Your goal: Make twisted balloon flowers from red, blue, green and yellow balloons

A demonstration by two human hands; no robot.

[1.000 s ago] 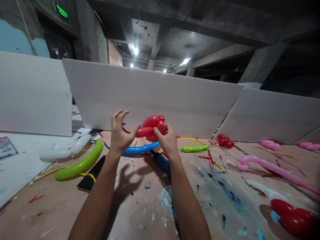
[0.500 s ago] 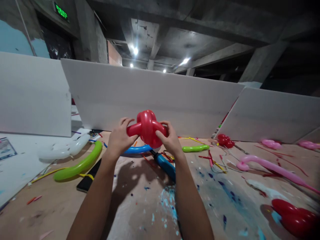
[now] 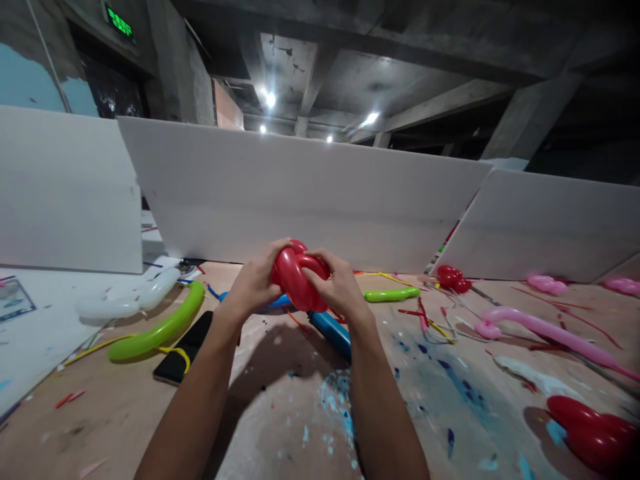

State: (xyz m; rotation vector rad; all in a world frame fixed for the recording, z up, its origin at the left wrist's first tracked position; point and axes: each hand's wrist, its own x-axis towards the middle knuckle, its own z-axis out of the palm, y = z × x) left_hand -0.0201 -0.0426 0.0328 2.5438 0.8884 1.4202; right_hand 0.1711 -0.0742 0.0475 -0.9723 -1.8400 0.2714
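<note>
- Concrete ceiling with spot lamps fills the top of the frame; white boards (image 3: 310, 193) stand on edge along the back and sides, fencing off a paint-stained surface (image 3: 280, 413).
- Red balloon (image 3: 299, 279), centre of frame: twisted into folded loops, held up off the surface between both hands, apparently so the loops cannot spring apart.
- Left hand (image 3: 254, 285): fingers curled narrow round the balloon's left side, thumb on top.
- Right hand (image 3: 339, 288): fingers closed over the balloon's right side, pressing the loops against the left hand.
- Blue balloon (image 3: 280, 303): lies on the surface just behind the hands, mostly hidden by them.
- Pump (image 3: 331, 331), blue: lies below the right wrist, within reach.
- Green balloon (image 3: 157, 327), long and curved: left of centre, lying flat; a white balloon (image 3: 133, 300) just behind it.
- Phone (image 3: 184, 347), dark: flat beside the green one's near end, a yellow strip across it.
- Short green balloon (image 3: 390, 294): right of the hands, well apart.
- Pink balloons (image 3: 540, 327): right of frame, laid aside with loose uninflated strips.
- Red pieces: one at the back right (image 3: 453, 279), one at lower right (image 3: 593, 430), seemingly finished and set apart.
- Containers: none in view; everything lies loose on the surface.
</note>
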